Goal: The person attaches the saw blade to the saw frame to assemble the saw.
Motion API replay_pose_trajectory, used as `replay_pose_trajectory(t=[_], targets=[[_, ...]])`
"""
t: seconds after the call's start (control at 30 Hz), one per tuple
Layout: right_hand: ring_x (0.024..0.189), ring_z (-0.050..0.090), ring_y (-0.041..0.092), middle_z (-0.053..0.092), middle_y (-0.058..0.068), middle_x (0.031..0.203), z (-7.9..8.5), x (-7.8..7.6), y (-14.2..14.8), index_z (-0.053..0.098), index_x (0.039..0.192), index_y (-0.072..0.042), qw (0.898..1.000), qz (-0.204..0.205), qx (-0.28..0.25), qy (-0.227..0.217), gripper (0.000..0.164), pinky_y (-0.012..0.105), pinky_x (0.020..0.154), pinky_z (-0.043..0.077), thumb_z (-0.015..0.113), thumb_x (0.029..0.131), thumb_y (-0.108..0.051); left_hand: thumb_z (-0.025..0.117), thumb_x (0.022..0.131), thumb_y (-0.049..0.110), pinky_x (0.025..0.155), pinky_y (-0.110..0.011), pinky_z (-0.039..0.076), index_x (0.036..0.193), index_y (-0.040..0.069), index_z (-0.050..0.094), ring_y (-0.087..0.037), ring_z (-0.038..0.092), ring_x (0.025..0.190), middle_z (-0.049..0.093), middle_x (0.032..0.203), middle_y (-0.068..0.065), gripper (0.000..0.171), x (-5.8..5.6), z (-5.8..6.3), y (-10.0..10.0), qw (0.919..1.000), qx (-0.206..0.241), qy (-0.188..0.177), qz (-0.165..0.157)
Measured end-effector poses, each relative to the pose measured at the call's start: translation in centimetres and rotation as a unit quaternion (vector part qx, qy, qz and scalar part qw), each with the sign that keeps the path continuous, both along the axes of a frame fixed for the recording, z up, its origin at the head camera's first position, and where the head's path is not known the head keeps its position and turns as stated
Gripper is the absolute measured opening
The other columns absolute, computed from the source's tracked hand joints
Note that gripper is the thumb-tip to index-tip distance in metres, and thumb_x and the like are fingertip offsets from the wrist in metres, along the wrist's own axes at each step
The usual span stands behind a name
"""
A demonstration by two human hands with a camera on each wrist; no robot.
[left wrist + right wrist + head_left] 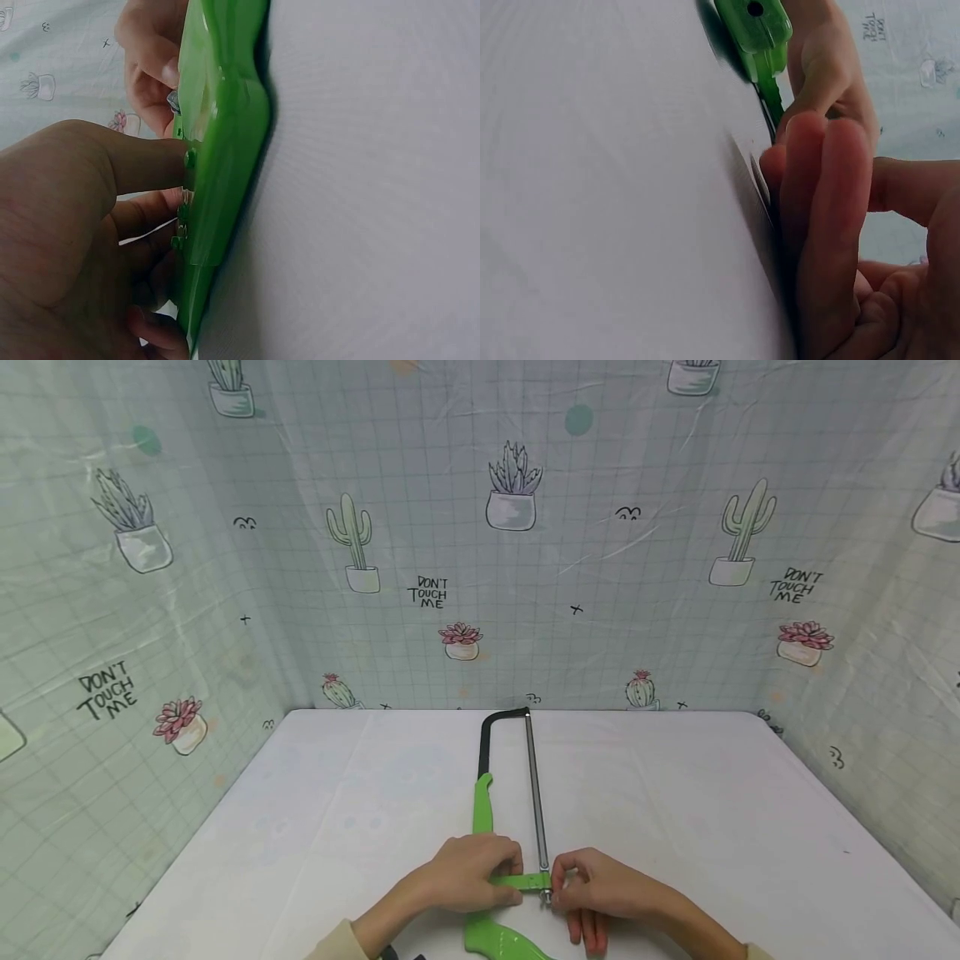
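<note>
A hacksaw with a green frame (483,810) and a black front bow (485,743) lies flat on the white table. Its thin grey blade (536,785) runs along the right side. My left hand (474,872) grips the green frame near the short crosspiece (525,882), thumb and fingers on either side of it. At the near end of the blade, my right hand (600,887) pinches the small metal wing nut (546,897) with thumb and index finger. Its other fingers (844,187) extend low beside the table. In the left wrist view the green handle (232,127) fills the middle.
The white table (360,810) reaches back to a curtain (420,527) printed with cacti, which also hangs on both sides. At the bottom edge, near the left sleeve (339,943), small dark pieces (389,953) are partly cut off.
</note>
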State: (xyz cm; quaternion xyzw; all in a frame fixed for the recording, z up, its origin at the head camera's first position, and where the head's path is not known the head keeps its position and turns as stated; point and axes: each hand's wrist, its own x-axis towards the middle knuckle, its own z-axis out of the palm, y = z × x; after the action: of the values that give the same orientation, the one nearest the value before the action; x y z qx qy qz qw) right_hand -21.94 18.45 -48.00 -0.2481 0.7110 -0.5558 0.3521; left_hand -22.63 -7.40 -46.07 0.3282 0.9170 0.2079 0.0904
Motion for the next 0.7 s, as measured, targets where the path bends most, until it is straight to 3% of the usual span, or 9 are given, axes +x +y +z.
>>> replay_pose_trajectory(t=[0.33, 0.7], targets=[[0.035, 0.057, 0.006, 0.064, -0.001, 0.050, 0.4, 1.3, -1.4, 0.060, 0.083, -0.008, 0.990, -0.101, 0.088, 0.051, 0.033, 0.021, 0.038, 0.044, 0.074, 0.092, -0.036, 0.076, 0.087, 0.041, 0.066, -0.021, 0.040, 0.091, 0.033, 0.064, 0.002, 0.049, 0.075, 0.053, 0.081, 0.021, 0.015, -0.2, -0.2, 0.0, 1.0000, 0.000, -0.002, 0.001], [0.034, 0.055, 0.006, 0.061, -0.001, 0.048, 0.2, 1.6, -1.7, 0.060, 0.078, -0.009, 0.988, -0.118, 0.087, 0.055, 0.037, 0.022, 0.036, 0.044, 0.074, 0.092, -0.040, 0.076, 0.087, 0.042, 0.065, -0.021, 0.040, 0.092, 0.033, 0.064, 0.001, 0.049, 0.075, 0.053, 0.081, 0.021, 0.016, -0.1, -0.1, 0.0, 1.0000, -0.001, -0.006, 0.002]])
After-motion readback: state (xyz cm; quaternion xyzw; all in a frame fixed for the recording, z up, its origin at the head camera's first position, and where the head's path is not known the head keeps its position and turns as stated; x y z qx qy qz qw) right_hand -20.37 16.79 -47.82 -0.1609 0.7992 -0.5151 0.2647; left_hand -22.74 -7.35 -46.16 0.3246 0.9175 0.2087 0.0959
